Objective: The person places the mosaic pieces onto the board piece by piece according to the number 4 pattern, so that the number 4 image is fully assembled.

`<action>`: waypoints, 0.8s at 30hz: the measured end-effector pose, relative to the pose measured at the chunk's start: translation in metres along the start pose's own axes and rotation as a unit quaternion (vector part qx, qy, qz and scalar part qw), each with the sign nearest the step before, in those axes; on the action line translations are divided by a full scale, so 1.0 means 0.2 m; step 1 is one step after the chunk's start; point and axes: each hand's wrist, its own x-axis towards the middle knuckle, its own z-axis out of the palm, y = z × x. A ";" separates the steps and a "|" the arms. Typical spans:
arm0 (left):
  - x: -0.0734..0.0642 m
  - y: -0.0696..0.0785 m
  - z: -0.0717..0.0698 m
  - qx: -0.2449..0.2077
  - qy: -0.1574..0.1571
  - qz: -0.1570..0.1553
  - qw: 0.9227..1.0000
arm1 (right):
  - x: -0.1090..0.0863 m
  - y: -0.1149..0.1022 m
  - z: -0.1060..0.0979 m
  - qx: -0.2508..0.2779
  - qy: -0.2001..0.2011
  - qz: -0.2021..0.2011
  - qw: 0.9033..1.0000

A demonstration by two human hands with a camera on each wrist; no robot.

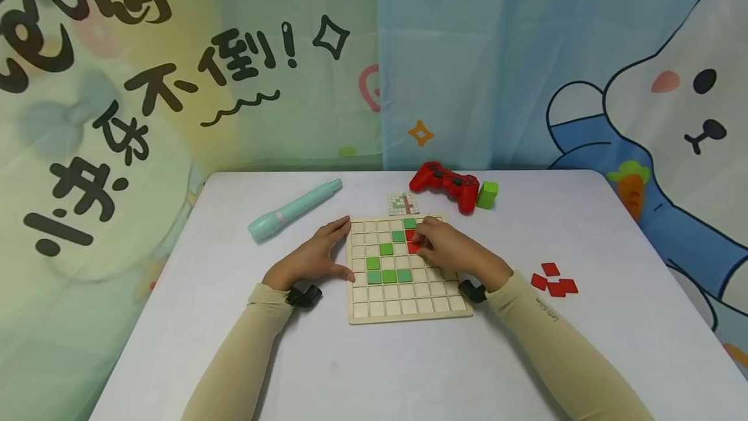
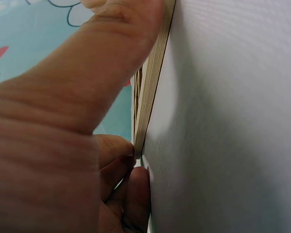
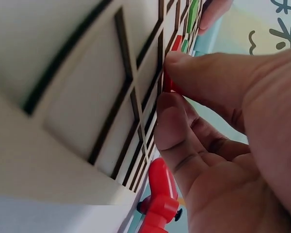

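Note:
A wooden grid board (image 1: 409, 318) lies on the white table, with several green tiles (image 1: 386, 249) and a few red tiles in its cells. My left hand (image 1: 310, 257) rests along the board's left edge, thumb low and fingers at the upper corner. In the left wrist view the thumb (image 2: 111, 53) presses the board's side (image 2: 153, 92). At the upper right of the grid, my right hand (image 1: 452, 249) has its thumb and fingertips on a red tile (image 1: 413, 247). The right wrist view shows that red tile (image 3: 168, 82) between thumb and fingers, partly hidden.
Several loose red tiles (image 1: 557, 288) lie right of the board. Behind it sit a small pattern card (image 1: 403, 204), a red game controller (image 1: 447, 184) and a green cube (image 1: 487, 195). A mint-green cylindrical object (image 1: 295, 210) lies at the back left.

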 end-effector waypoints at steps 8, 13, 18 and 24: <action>-0.01 0.00 0.00 -0.003 0.001 0.000 1.000 | 0.00 0.00 0.00 -0.007 0.008 0.000 1.000; 0.00 0.00 0.01 -0.005 0.002 0.004 1.000 | -0.06 0.00 -0.02 -0.011 0.019 0.016 1.000; 0.00 0.01 0.01 -0.014 0.000 0.002 1.000 | -0.20 0.03 -0.10 0.006 0.063 0.049 0.997; -0.01 0.01 0.00 -0.005 0.000 -0.010 1.000 | -0.41 0.08 -0.17 0.008 0.105 0.069 0.992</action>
